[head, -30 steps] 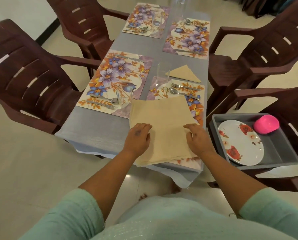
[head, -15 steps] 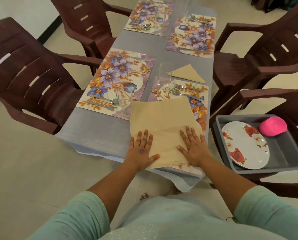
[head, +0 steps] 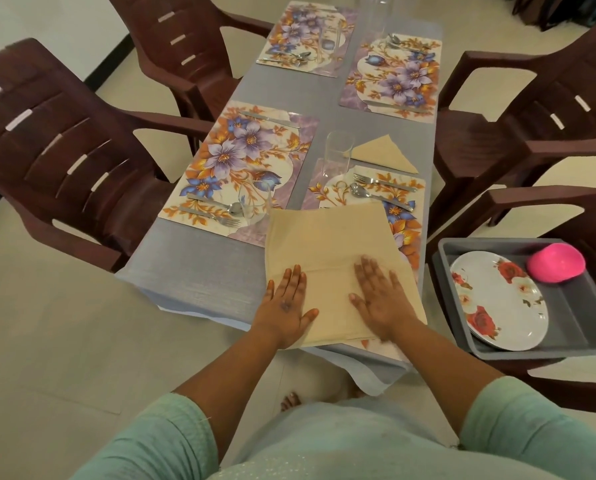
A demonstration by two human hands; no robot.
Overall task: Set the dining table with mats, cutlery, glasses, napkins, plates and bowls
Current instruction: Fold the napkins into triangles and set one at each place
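While pressing the beige napkin [head: 327, 244] flat at the near table [head: 199, 268] edge, over the near-right mat [head: 405, 216]: left hand [head: 286, 306] and right hand [head: 381, 299] both spread, fingers straight, on its near half. Fold line crosswise just beyond fingertips; free half stretching away. Equally near.

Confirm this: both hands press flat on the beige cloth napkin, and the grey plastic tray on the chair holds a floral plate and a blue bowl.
Not quite. The head view shows the bowl in the grey plastic tray is pink, not blue. The rest holds: left hand and right hand press flat on the beige cloth napkin, floral plate in the tray.
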